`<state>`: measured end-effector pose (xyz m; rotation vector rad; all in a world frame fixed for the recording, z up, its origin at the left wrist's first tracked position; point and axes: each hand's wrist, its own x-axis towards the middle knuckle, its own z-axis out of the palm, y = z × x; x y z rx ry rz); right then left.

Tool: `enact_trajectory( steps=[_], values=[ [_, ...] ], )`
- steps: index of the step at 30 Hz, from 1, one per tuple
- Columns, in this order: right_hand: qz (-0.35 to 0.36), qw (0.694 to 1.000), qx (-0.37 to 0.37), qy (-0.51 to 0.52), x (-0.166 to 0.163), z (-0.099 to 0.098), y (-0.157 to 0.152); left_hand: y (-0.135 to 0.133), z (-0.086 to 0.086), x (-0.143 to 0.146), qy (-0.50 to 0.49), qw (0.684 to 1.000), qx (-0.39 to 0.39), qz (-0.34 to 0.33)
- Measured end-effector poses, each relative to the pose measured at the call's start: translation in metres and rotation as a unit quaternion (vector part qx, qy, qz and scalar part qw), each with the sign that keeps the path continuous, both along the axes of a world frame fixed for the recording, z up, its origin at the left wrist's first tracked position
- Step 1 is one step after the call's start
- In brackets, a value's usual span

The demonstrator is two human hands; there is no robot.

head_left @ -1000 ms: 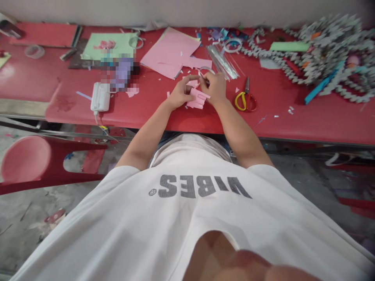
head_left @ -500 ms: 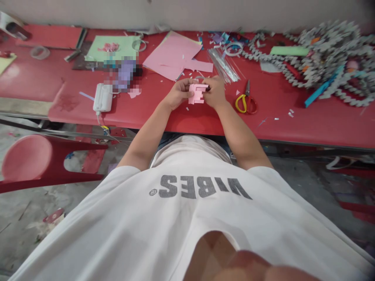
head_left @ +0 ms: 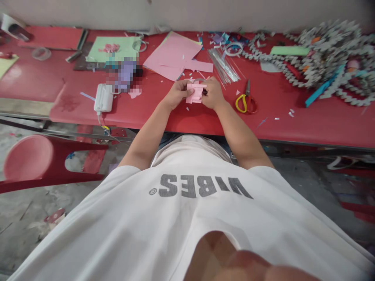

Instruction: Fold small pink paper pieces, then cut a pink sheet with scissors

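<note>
A small piece of pink paper (head_left: 194,95) with strips cut along its right side is pinched between the thumb and fingers of my left hand (head_left: 179,93). My right hand (head_left: 213,93) is closed at the strips' right ends, touching or nearly touching them; its fingertips are partly hidden. Both hands are just above the red table. To their right lie scissors (head_left: 246,102) with one yellow and one red handle. Behind the hands are larger pink sheets (head_left: 172,54) and a bundle of clear, shiny strips (head_left: 224,64).
A white device with a cable (head_left: 103,97) stands left on the red table (head_left: 307,127). A purple object (head_left: 125,76) lies beyond it, near a green sheet (head_left: 96,48). Grey garlands (head_left: 331,50) are heaped at the right. A red chair (head_left: 29,158) is at lower left.
The pink paper has shifted slightly left and its strips now sit closer together. My right hand has moved a little left; the left hand keeps its pinch.
</note>
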<state>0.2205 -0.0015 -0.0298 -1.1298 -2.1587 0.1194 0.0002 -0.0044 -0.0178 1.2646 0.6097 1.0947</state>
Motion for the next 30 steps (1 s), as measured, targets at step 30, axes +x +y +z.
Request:
enact_trajectory(
  steps=[30],
  values=[
    [-0.019, 0.997, -0.041, 0.055, -0.020, 0.035, -0.030, 0.001, 0.006, -0.014, -0.124, 0.992, -0.005, 0.012]
  ],
)
